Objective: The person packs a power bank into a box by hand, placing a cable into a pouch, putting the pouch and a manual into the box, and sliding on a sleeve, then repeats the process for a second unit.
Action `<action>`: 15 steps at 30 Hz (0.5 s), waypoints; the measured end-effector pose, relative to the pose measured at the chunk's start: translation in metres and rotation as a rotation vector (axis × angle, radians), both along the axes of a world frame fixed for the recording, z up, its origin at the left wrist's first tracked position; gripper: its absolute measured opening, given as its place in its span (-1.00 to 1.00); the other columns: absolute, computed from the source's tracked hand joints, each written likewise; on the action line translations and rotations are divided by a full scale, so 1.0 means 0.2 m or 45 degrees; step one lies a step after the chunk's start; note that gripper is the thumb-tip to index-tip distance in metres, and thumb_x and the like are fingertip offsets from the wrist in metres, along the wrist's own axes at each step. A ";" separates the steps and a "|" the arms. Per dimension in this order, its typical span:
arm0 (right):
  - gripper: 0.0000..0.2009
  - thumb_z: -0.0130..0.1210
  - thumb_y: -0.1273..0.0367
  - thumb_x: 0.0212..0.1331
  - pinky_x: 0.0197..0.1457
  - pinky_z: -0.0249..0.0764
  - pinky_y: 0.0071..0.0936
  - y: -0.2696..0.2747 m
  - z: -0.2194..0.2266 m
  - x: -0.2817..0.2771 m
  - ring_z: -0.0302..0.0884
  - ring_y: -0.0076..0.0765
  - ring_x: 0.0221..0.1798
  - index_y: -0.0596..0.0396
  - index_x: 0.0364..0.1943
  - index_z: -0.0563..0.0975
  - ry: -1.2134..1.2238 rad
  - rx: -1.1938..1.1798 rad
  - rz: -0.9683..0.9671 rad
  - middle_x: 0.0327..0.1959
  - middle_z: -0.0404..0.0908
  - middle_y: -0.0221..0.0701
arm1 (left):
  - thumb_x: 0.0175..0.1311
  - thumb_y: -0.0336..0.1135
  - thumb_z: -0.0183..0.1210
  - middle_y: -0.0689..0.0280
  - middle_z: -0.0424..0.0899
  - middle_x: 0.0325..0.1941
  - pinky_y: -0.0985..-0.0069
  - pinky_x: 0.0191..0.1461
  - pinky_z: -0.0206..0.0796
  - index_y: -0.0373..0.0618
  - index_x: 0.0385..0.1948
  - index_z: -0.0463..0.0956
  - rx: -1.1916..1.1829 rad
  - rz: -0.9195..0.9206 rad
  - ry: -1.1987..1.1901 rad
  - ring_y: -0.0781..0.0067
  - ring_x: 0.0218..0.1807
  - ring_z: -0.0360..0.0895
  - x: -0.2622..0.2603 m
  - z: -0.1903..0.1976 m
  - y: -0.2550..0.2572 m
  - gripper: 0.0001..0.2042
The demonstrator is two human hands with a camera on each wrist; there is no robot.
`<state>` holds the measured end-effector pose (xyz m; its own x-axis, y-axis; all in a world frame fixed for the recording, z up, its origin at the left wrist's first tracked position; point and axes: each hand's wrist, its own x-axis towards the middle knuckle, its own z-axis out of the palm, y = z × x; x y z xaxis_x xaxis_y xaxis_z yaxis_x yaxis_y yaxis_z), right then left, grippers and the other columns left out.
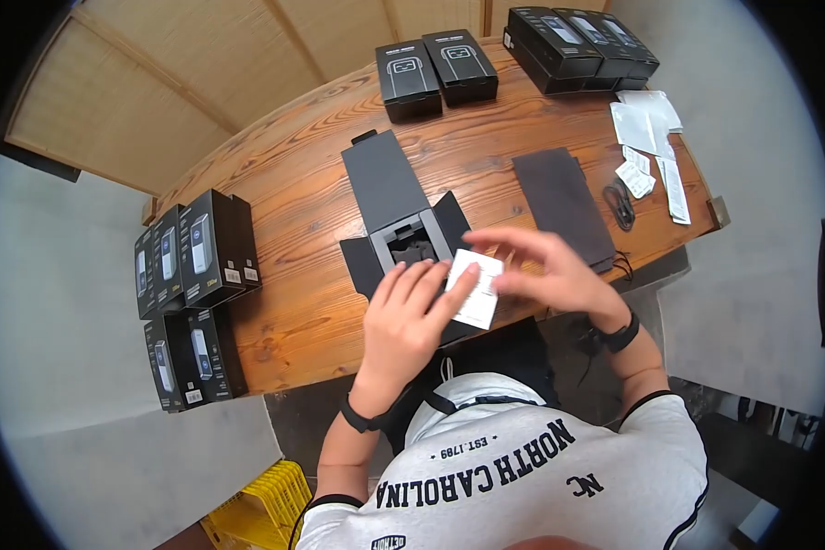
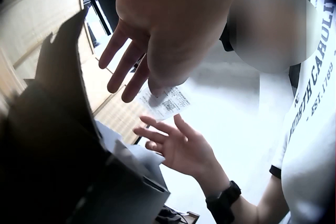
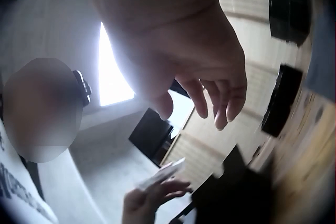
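A small white leaflet (image 1: 477, 291) with printed text is pinched at its near side by my left hand (image 1: 403, 321), the thumb lying across its face. In the left wrist view a printed code shows on the leaflet (image 2: 176, 103). My right hand (image 1: 559, 275) hovers just right of it, fingers spread and loosely bent, holding nothing; the right wrist view shows the right hand (image 3: 184, 61) apart from the leaflet (image 3: 163, 174). Right behind the left fingers stands an opened black box (image 1: 385, 183), flaps folded out, with a grey-edged insert and dark contents partly hidden by the hand.
Black printed boxes (image 1: 215, 247) are stacked at the left edge, with more boxes (image 1: 411, 84) at the back and others (image 1: 545, 50) back right. A dark flat pouch (image 1: 564, 202), coiled cable (image 1: 620, 206) and white packets (image 1: 640, 126) lie right. A yellow crate (image 1: 266, 500) stands below.
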<state>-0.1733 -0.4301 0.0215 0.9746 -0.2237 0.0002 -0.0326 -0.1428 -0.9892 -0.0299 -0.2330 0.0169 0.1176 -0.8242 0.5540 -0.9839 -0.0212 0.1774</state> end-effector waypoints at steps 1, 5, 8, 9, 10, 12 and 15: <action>-0.58 0.28 0.45 0.26 -0.06 0.49 -0.61 0.05 -0.01 0.02 0.54 -0.66 -0.10 0.13 0.22 0.55 -0.011 0.174 0.036 0.03 0.65 -0.45 | 0.11 -0.47 0.17 0.20 0.69 -0.04 0.19 0.17 0.47 0.06 0.11 0.65 -0.023 -0.001 0.018 0.19 0.00 0.65 -0.02 0.00 -0.01 -0.55; -0.59 0.28 0.50 0.26 0.02 0.54 -0.61 -0.04 -0.06 0.01 0.58 -0.62 0.01 0.14 0.21 0.54 -0.029 0.285 -0.093 0.04 0.64 -0.45 | 0.11 -0.55 0.25 0.15 0.66 0.02 0.14 0.19 0.45 -0.03 0.20 0.58 -0.040 0.029 0.143 0.10 0.02 0.63 -0.02 -0.02 0.00 -0.48; -0.55 0.19 0.55 0.29 0.07 0.53 -0.56 -0.36 -0.12 -0.09 0.59 -0.55 0.02 0.17 0.28 0.45 -0.184 -0.057 -0.567 0.03 0.62 -0.44 | 0.20 -0.54 0.27 0.11 0.62 0.11 0.07 0.29 0.37 -0.14 0.27 0.48 0.004 0.083 0.322 0.04 0.11 0.58 0.00 -0.07 0.06 -0.47; -0.56 0.18 0.52 0.29 0.03 0.51 -0.57 -0.48 -0.11 -0.15 0.58 -0.56 -0.02 0.13 0.27 0.47 -0.135 -0.267 -0.728 -0.01 0.62 -0.43 | 0.20 -0.54 0.27 0.12 0.62 0.12 0.06 0.33 0.34 -0.13 0.26 0.49 0.078 0.121 0.313 0.04 0.14 0.57 0.01 -0.08 0.09 -0.49; -0.54 0.21 0.49 0.26 -0.06 0.50 -0.57 -0.63 -0.14 -0.22 0.57 -0.57 -0.08 0.08 0.27 0.48 0.029 -0.257 -0.883 -0.02 0.63 -0.42 | 0.20 -0.53 0.27 0.12 0.61 0.13 0.05 0.36 0.31 -0.13 0.24 0.50 0.152 0.163 0.301 0.05 0.17 0.55 0.01 -0.09 0.11 -0.50; -0.53 0.22 0.46 0.21 -0.17 0.53 -0.53 -1.04 -0.34 -0.41 0.55 -0.55 -0.15 0.08 0.26 0.51 0.214 -0.609 -1.096 -0.07 0.65 -0.33 | 0.22 -0.51 0.26 0.14 0.59 0.17 0.02 0.42 0.23 -0.11 0.21 0.53 0.201 0.173 0.302 0.04 0.23 0.51 0.02 -0.13 0.15 -0.54; -0.48 0.27 0.39 0.11 0.14 0.55 -0.27 -1.44 -0.57 -0.64 0.64 -0.07 0.11 0.05 0.24 0.52 0.360 -0.927 -1.236 0.11 0.65 -0.08 | 0.24 -0.49 0.25 0.14 0.59 0.18 0.00 0.44 0.19 -0.09 0.16 0.57 0.246 0.215 0.307 0.02 0.27 0.48 0.02 -0.16 0.18 -0.59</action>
<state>-0.3012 -0.7172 -0.0934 0.3931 -0.8867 0.2435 -0.6299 -0.4526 -0.6312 -0.0267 -0.1971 -0.0153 0.3699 -0.8688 0.3292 -0.8938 -0.2361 0.3813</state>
